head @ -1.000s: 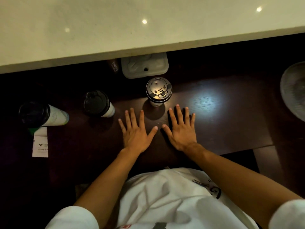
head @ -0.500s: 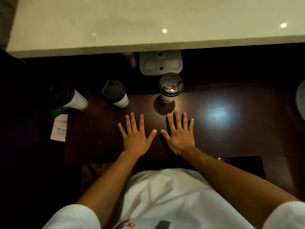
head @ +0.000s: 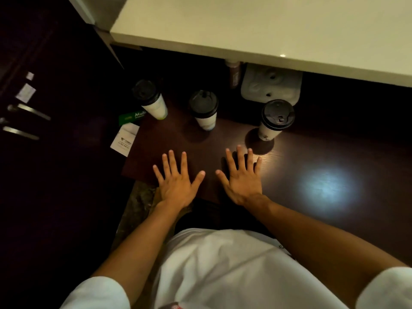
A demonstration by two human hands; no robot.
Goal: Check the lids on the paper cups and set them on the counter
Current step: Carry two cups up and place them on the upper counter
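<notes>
Three white paper cups with black lids stand in a row on the dark wooden lower surface [head: 312, 152]: a left cup [head: 151, 100], a middle cup [head: 204, 109] and a right cup [head: 275, 120]. My left hand [head: 177, 182] and my right hand [head: 242, 177] lie flat on the wood with fingers spread, palms down, nearer to me than the cups. Neither hand touches a cup. The right hand's fingertips are just short of the right cup's shadow. A pale raised counter [head: 278, 25] runs above and behind the cups.
A white moulded tray [head: 270, 85] and a dark bottle [head: 234, 73] sit under the counter's overhang. A green card [head: 131, 118] and a white paper slip [head: 123, 139] lie at the wood's left edge. Dark cabinet handles [head: 26, 112] are at far left.
The view has swung to the left, so the cups sit further right in frame. Both hands stay flat and spread on the wood; the cups have not moved.
</notes>
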